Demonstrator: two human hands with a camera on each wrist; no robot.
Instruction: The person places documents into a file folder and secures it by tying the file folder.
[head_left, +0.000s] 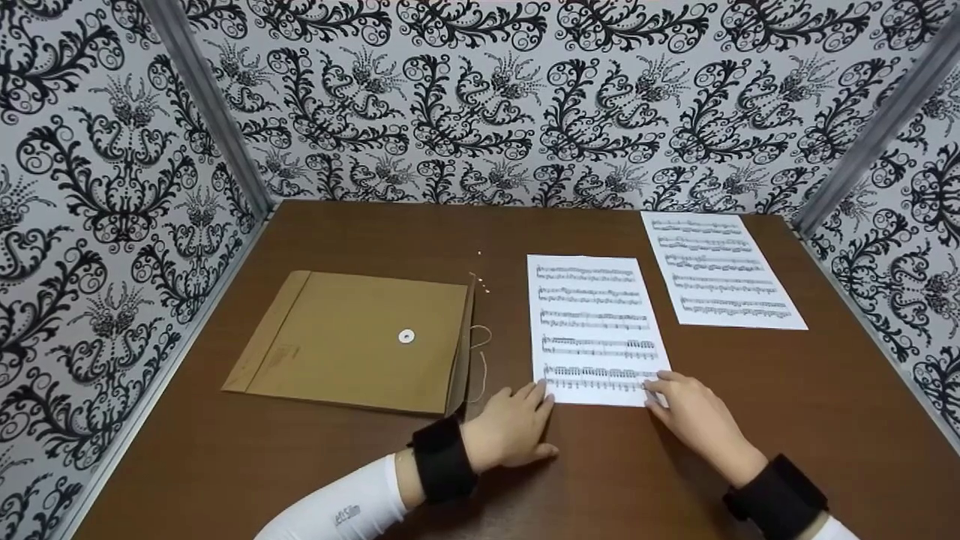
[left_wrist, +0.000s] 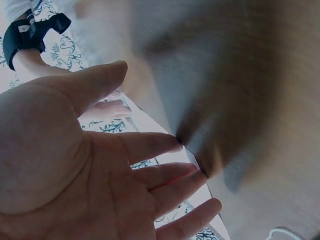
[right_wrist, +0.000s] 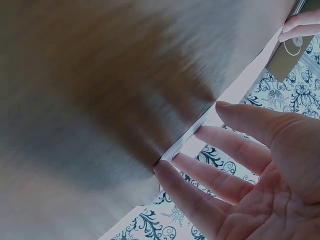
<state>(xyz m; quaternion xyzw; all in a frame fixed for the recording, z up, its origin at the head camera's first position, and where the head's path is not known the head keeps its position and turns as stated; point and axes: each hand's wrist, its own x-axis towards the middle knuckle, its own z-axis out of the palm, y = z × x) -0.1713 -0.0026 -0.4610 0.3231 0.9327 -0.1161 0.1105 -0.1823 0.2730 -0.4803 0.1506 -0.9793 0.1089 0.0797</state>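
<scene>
A white page of sheet music point(head_left: 592, 330) lies flat on the brown table, its short side facing me. My left hand point(head_left: 514, 427) rests its fingertips at the page's near left corner. In the left wrist view the fingers of the left hand point(left_wrist: 115, 180) are nearly straight, with the thumb held apart. At the near right corner, my right hand point(head_left: 697, 416) touches the page with its fingertips, thumb beside the edge. The right wrist view shows the right hand point(right_wrist: 250, 180) with its fingers extended and spread along the page's edge.
To the left lies a brown string-tie envelope point(head_left: 352, 345) with a white button point(head_left: 406, 336) and a loose string point(head_left: 483, 367). Another sheet of music point(head_left: 724, 270) is at the back right. Small white bits point(head_left: 484, 285) lie behind the envelope. Patterned walls point(head_left: 480, 97) enclose the table.
</scene>
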